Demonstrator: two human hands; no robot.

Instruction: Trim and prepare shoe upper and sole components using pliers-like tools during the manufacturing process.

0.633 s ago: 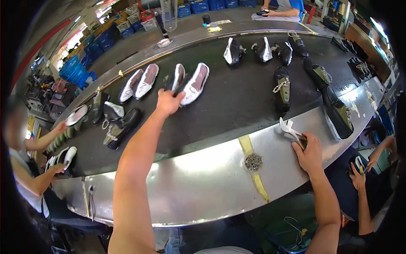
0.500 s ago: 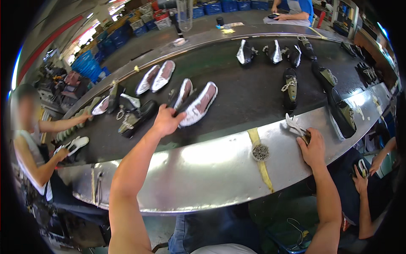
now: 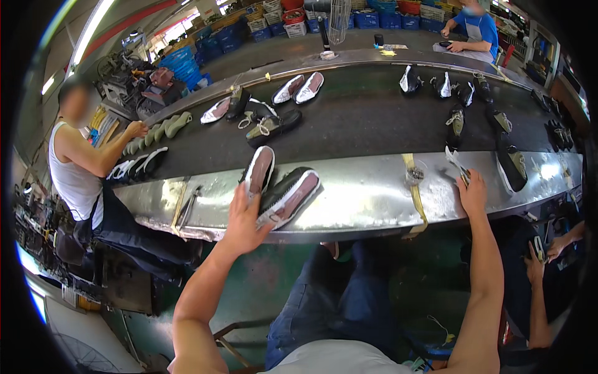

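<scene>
Shoes (image 3: 299,191); shiny metal ledge (image 3: 367,198); blue crates (image 3: 366,20) beyond

My left hand (image 3: 244,221) had open room rightward over the metal ledge (image 3: 364,198), from its pair of shoes (image 3: 290,197) to the small cup (image 3: 415,176). Beyond that cup, the pliers (image 3: 456,163) in my right hand (image 3: 474,192), then a black shoe (image 3: 512,169), stood in the way.

Grn floor (image 3: 261,268), strip lt (image 3: 92,32) upper L, blue crates (image 3: 365,20) bk.
</scene>
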